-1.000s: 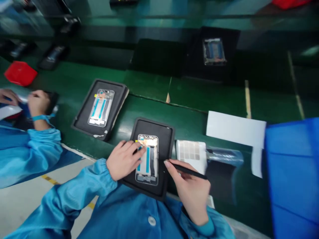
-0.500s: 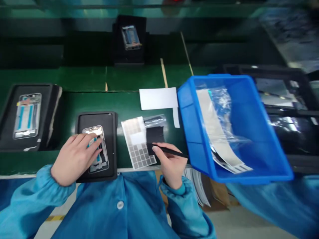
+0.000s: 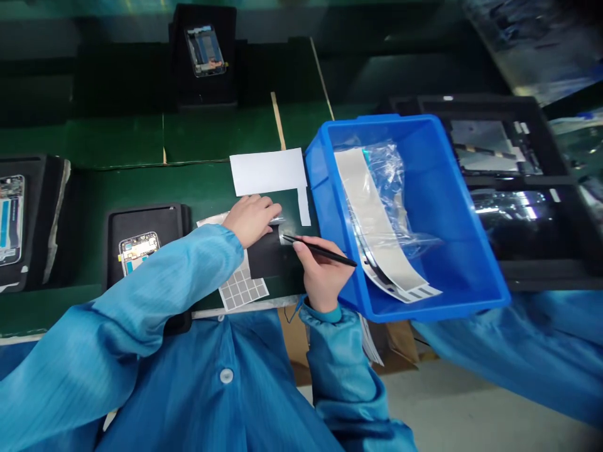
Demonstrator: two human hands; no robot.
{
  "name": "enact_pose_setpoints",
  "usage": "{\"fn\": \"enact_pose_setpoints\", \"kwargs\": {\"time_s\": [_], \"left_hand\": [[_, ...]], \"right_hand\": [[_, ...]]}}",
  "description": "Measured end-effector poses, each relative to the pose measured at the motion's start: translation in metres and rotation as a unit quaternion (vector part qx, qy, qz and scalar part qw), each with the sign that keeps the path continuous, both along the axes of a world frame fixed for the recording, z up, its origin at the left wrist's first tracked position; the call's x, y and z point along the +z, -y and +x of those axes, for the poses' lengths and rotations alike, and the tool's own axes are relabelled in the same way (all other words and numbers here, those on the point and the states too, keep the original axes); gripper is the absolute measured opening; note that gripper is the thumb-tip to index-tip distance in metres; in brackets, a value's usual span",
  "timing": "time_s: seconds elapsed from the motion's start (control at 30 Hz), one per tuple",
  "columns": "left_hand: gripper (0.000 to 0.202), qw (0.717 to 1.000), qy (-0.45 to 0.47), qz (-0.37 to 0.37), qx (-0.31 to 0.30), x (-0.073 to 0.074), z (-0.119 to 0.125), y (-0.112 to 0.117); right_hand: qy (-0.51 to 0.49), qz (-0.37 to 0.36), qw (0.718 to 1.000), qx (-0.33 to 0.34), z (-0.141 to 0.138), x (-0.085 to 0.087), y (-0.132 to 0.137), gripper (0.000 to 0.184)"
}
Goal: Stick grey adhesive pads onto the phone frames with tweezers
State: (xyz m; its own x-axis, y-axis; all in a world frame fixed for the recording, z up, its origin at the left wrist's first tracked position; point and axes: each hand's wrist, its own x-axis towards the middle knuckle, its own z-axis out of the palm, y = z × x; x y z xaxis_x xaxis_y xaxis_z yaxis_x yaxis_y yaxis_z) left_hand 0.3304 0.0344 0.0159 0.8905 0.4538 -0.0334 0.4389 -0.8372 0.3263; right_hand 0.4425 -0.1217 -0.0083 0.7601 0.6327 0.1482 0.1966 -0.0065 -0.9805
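My left hand (image 3: 251, 218) has reached across and rests, fingers curled down, on a black sheet (image 3: 266, 257) with a clear wrapper on the green belt. My right hand (image 3: 320, 273) pinches black tweezers (image 3: 320, 250), their tip at the black sheet's right edge. A white sheet of small grey square pads (image 3: 242, 287) lies partly under my left forearm. Left of it sits a black tray (image 3: 141, 229) that carries a phone frame (image 3: 137, 246).
A blue bin (image 3: 424, 207) with long grey strips in plastic stands right of my hands. A white paper (image 3: 269, 171) lies behind them. Further black trays with phone frames sit at far left (image 3: 19, 213) and at the back (image 3: 203, 50). Dark trays are at right.
My left hand left the phone frame and moved right onto the black sheet. The right hand with the tweezers stayed by the sheet. The view swung to the right.
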Motion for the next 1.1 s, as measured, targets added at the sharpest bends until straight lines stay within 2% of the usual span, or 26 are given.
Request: {"fn": "enact_pose_setpoints", "kwargs": {"time_s": [0.1,0.33,0.5,0.63,0.9,1.1], "left_hand": [[0.018,1.0,0.005,-0.011,-0.001,0.004,-0.004,-0.003],[0.029,0.999,0.014,-0.009,-0.03,0.019,-0.02,0.002],[0.034,0.998,0.0,0.023,-0.051,0.017,-0.025,0.005],[0.034,0.997,0.001,0.028,-0.069,0.017,-0.026,0.006],[0.035,0.997,0.007,0.034,-0.074,0.015,-0.028,0.006],[0.035,0.997,-0.02,0.06,-0.047,0.013,-0.025,0.009]], "right_hand": [[-0.003,0.02,1.0,0.005,0.002,0.0,-0.004,0.015],[0.015,0.046,0.999,0.004,0.0,-0.002,-0.007,0.013],[0.049,0.062,0.996,0.039,-0.001,0.001,-0.009,0.01],[0.056,0.043,0.996,0.05,-0.002,0.003,-0.01,0.009],[0.07,0.033,0.996,0.041,-0.003,0.002,-0.01,0.008],[0.014,0.047,0.999,0.011,-0.009,0.01,-0.014,0.01]]}}
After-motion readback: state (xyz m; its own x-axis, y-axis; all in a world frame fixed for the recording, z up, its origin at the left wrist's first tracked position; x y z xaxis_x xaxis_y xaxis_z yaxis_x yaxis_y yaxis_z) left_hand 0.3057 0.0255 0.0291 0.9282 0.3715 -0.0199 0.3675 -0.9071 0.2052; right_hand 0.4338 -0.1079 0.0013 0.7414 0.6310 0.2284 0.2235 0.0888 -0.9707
